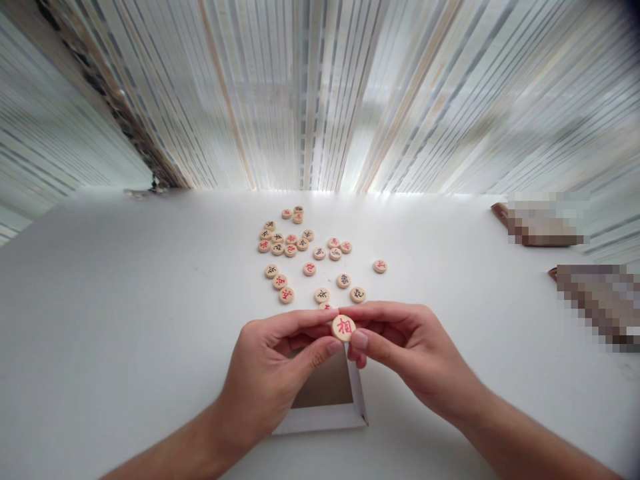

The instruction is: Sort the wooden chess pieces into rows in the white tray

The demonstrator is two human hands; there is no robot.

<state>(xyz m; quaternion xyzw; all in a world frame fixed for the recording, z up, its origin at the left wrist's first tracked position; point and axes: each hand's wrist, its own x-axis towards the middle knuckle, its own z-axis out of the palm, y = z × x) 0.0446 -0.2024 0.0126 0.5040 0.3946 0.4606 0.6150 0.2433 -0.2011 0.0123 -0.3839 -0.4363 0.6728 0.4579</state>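
Observation:
A round wooden game piece with a red character [343, 327] is pinched between the fingertips of both hands, its marked face towards me. My left hand [283, 363] grips its left side with thumb and forefinger. On the right side, my right hand [407, 343] holds it the same way, its other fingers curled behind. Below the hands lies an open white box [320, 420] with a brown inside, partly hidden by my left hand. Several more round pieces, some with red characters [309, 269] and some with black ones [357, 295], lie scattered beyond the hands.
The white table [150, 300] reaches back to striped string curtains [325, 100]. At the right stand two brown objects [540, 233], [600, 300] with blurred-out surfaces. One red-marked piece [380, 266] lies apart, right of the others.

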